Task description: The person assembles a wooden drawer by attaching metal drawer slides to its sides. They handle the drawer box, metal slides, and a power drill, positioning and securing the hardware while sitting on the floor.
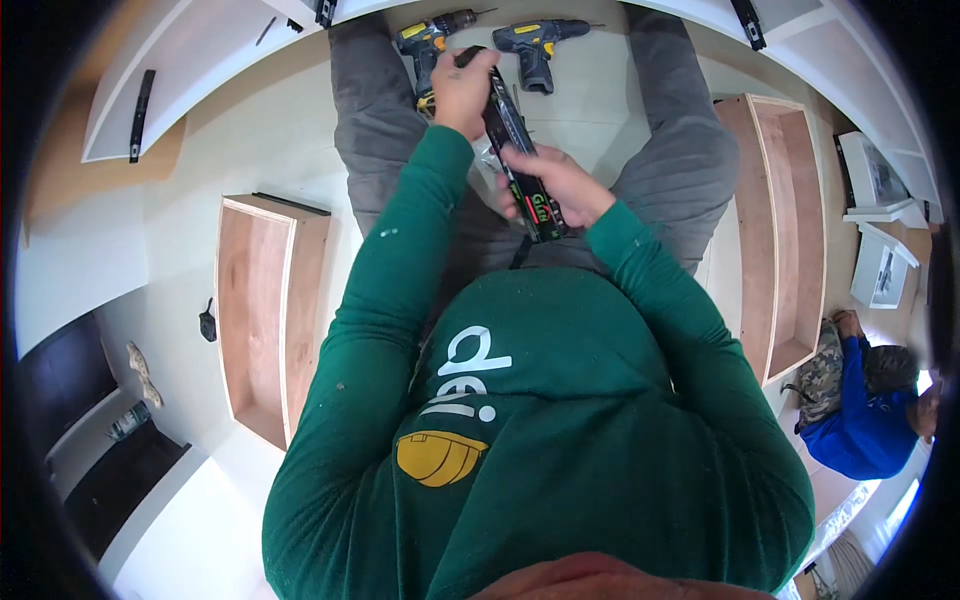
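Observation:
I sit on the floor in a green sweatshirt with my legs spread. A long black tube [512, 140] with green and red markings lies slanted across my lap. My left hand [462, 92] grips the tube's far end. My right hand [553, 185] holds its near end. Two cordless drills, one [430, 42] on the left and one [537, 45] on the right, lie on the floor between my knees, just beyond the tube.
A wooden drawer box [262, 315] stands on the floor at my left, another drawer box [785, 235] at my right. White panels [180, 75] with black rails lie at the far left and far right. A person in blue [865, 415] crouches at the right edge.

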The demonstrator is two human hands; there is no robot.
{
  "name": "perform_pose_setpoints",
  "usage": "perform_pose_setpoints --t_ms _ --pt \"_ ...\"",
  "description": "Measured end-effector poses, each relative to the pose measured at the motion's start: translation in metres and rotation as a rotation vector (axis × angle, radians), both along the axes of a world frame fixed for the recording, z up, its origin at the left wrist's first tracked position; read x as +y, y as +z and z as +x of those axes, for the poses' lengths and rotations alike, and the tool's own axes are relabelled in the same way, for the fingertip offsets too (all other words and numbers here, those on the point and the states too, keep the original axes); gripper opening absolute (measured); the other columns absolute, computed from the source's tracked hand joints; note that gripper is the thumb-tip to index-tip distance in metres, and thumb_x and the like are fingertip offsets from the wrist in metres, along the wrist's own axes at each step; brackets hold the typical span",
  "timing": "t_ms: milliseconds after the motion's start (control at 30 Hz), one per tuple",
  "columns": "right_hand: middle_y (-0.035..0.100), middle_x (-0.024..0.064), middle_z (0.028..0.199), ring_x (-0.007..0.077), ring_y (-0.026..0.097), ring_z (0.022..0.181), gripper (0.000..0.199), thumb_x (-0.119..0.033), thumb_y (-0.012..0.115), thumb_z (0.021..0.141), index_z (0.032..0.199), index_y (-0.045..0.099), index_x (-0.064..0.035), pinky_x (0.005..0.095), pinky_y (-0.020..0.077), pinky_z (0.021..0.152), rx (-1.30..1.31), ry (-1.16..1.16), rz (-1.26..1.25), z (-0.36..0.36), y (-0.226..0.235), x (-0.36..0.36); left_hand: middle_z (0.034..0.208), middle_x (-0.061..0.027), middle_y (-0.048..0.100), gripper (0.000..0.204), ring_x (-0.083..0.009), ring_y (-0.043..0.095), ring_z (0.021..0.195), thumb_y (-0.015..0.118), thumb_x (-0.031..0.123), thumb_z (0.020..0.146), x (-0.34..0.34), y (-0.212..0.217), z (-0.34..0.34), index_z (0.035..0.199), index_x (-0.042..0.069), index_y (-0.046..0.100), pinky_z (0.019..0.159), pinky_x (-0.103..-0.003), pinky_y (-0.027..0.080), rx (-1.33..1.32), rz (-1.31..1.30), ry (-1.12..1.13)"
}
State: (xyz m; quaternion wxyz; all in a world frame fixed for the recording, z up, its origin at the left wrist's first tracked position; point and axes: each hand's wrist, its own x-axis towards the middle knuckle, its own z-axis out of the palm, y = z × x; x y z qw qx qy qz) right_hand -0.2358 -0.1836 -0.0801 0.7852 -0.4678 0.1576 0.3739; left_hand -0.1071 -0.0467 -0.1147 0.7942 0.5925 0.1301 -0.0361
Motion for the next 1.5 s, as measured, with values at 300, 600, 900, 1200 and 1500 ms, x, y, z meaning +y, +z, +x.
perform_pose_setpoints --t_ms 300,600,900,1200,1500 --pt "0.062 0.0064 0.086 0.0173 0.063 0.064 0.042 -0.018 0.061 0.097 0.136 0.055 -0.0047 0.0314 0.0557 0.058 0.037 0.095 0.168 -0.044 0.015 -0.039 0.102 -0.0189 0.073 0.056 -0.0268 0.071 0.091 0.081 0.033 0.081 0.074 0.007 0.059 0.119 -0.003 0.064 0.084 -0.039 0.056 -0.238 0.617 0.286" --pt "0.061 0.0074 0.085 0.0189 0.063 0.063 0.046 -0.023 0.058 0.096 0.139 0.051 -0.0072 0.0337 0.0568 0.059 -0.067 -0.026 0.440 -0.007 0.000 -0.042 0.094 -0.0140 0.072 0.034 -0.0280 0.072 0.090 0.070 0.034 0.094 0.018 0.001 -0.039 0.108 0.004 0.065 0.078 -0.039 0.055 -0.354 0.661 -0.146" --pt "0.069 0.0074 0.086 0.0174 0.068 0.067 0.036 -0.030 0.063 0.099 0.118 0.063 0.0004 0.0325 0.0592 0.062 -0.039 0.217 0.297 0.014 0.032 0.002 0.086 -0.0078 0.067 0.034 -0.0269 0.071 0.085 0.063 0.040 0.100 0.056 0.055 -0.044 0.101 0.007 0.058 0.077 -0.044 0.060 0.221 -0.480 -0.311" --pt "0.066 0.0075 0.080 0.0161 0.065 0.063 0.029 -0.024 0.064 0.100 0.116 0.063 0.0001 0.0313 0.0529 0.053 -0.027 0.268 0.099 -0.011 0.033 0.017 0.077 -0.0110 0.063 0.039 -0.0321 0.067 0.081 0.060 0.039 0.102 0.107 0.019 -0.028 0.086 0.004 0.058 0.087 -0.053 0.058 0.175 -0.607 0.023" --pt "0.069 0.0115 0.085 0.0240 0.069 0.077 0.053 -0.046 0.069 0.093 0.118 0.062 0.0005 0.0333 0.0544 0.070 -0.671 0.193 -0.952 0.019 0.021 -0.082 0.079 -0.0093 0.058 0.058 -0.0261 0.058 0.072 0.039 0.062 0.104 0.162 0.040 -0.010 0.101 0.007 0.056 0.079 -0.047 0.054 -0.027 -0.626 0.131"
